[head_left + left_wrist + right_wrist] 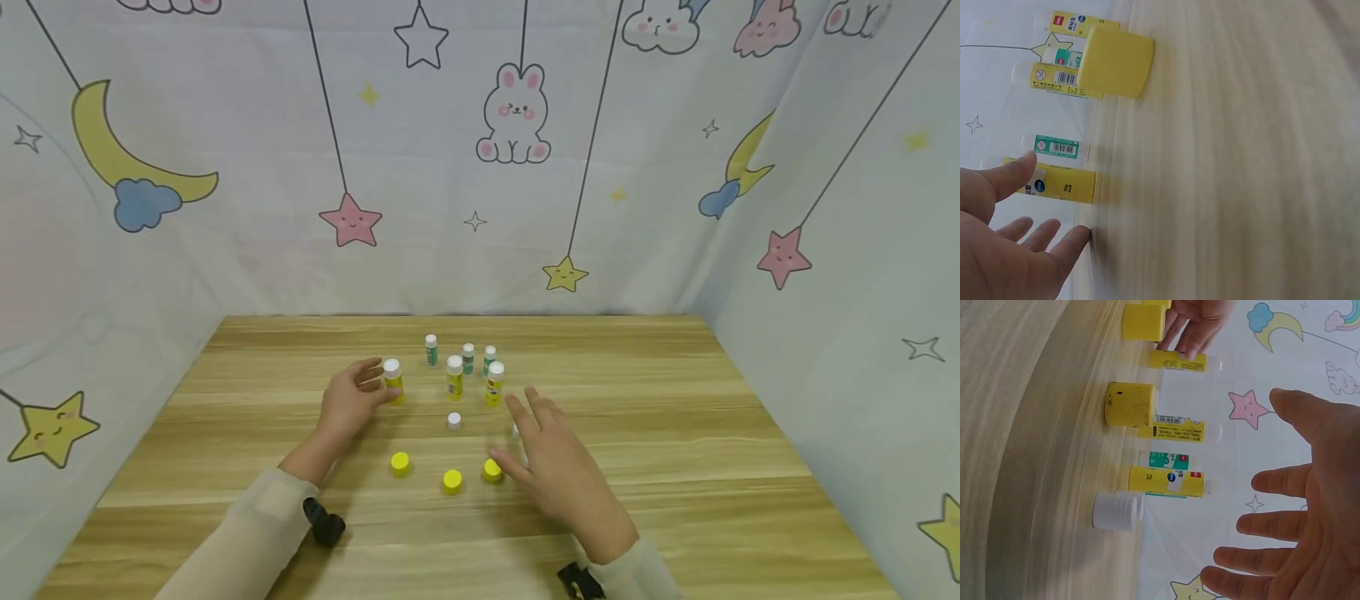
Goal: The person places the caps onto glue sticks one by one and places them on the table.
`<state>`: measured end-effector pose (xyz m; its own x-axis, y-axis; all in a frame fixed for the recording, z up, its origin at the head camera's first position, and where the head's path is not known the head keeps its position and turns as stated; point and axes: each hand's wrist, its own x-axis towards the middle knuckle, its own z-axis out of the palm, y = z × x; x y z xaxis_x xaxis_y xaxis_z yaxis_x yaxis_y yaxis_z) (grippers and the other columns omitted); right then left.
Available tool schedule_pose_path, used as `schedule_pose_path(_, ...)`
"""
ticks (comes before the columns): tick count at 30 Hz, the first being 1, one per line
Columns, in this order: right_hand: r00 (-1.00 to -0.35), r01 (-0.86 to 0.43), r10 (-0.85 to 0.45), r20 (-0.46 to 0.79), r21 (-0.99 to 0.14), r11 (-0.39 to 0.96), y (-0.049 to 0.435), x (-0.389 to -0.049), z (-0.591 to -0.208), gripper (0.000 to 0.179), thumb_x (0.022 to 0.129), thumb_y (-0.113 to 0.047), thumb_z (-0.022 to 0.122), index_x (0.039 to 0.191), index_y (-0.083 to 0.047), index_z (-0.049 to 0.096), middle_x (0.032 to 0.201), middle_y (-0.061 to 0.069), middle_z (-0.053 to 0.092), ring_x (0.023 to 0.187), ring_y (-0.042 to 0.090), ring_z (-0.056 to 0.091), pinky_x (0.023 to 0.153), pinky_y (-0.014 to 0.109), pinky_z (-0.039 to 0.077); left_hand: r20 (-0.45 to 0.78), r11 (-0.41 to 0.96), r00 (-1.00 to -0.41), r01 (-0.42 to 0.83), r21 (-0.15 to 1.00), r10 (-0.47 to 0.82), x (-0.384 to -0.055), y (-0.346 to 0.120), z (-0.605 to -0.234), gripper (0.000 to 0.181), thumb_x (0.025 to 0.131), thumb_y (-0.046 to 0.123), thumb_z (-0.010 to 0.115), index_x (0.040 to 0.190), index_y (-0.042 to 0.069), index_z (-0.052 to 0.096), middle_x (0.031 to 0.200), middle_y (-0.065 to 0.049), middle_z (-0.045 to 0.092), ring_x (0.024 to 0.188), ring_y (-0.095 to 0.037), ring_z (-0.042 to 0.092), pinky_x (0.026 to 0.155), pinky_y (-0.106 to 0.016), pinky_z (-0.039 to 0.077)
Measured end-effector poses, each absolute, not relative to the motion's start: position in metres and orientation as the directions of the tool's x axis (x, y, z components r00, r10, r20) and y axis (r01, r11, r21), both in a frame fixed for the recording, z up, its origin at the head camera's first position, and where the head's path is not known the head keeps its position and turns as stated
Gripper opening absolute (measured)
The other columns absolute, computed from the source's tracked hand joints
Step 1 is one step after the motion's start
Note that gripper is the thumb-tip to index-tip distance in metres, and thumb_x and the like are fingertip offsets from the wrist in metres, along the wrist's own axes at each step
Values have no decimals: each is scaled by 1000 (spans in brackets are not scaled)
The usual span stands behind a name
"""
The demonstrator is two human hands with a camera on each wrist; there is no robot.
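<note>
Beside the leftmost yellow glue stick [393, 380], my left hand [349, 403] has its fingers spread and loosely bent, the thumb overlapping the tube in the left wrist view. Two more uncapped yellow glue sticks, one in the middle [455, 380] and one to the right [494, 386], stand upright in the same row. My right hand [562, 467] is over the wood on the right with fingers stretched apart, holding nothing. Its thumb reaches close to a yellow cap [492, 472]. A white cap [1115, 511] is partly hidden by this hand in the head view.
Small green glue sticks stand behind the yellow ones, one [431, 351] set apart on the left. Two yellow caps, left [400, 464] and middle [452, 482], lie nearer me, and a white cap [454, 421] sits mid-table. A patterned curtain [420, 150] surrounds the wooden table [675, 417].
</note>
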<state>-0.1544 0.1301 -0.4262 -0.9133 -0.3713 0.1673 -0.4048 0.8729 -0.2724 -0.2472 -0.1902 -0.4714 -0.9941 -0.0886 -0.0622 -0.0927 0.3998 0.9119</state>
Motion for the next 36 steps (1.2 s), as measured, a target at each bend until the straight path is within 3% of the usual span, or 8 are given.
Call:
schedule_pose_path(6, -914, -404, -369, 169, -272, 873, 129, -155, -425, 84, 98, -74, 33, 160, -16, 32, 164, 18, 28, 146, 40, 35, 116, 54, 36, -109, 310, -987, -141, 940, -119, -248, -190, -470, 59, 92, 18, 78, 143, 2, 55, 148, -19, 53, 135, -36, 52, 110, -47, 46)
schedule_pose_path(14, -920, -390, -359, 157, -276, 878, 130, -155, -426, 84, 98, -74, 32, 160, -18, 31, 165, 16, 28, 146, 39, 35, 116, 54, 36, -135, 251, -986, -157, 955, -103, -252, -187, -472, 57, 92, 17, 78, 142, 2, 56, 147, -18, 54, 137, -34, 50, 111, -42, 45)
schedule_pose_path(22, -915, -400, -363, 176, -284, 871, 130, -154, -429, 83, 99, -73, 34, 158, -15, 36, 164, 17, 30, 145, 40, 36, 114, 56, 38, -178, 179, -980, -191, 965, -88, -255, -186, -470, 54, 92, 14, 77, 141, 2, 56, 147, -17, 55, 136, -31, 51, 90, -16, 53)
schedule_pose_path(28, -906, -419, -374, 200, -283, 863, 130, -154, -430, 78, 101, -65, 45, 159, -14, 35, 161, 16, 36, 144, 37, 40, 115, 53, 38, -161, 156, -983, -174, 972, -93, -257, -182, -470, 50, 92, 8, 76, 137, -1, 56, 144, -21, 56, 134, -32, 52, 87, -14, 53)
schedule_pose_path(36, -892, -444, -396, 215, -258, 858, 131, -155, -432, 76, 102, -65, 41, 158, -14, 36, 156, 16, 44, 140, 35, 46, 114, 51, 41, -143, 173, -983, -162, 971, -118, -256, -181, -472, 49, 92, 8, 75, 137, -1, 56, 140, -22, 59, 129, -30, 56, 84, -11, 51)
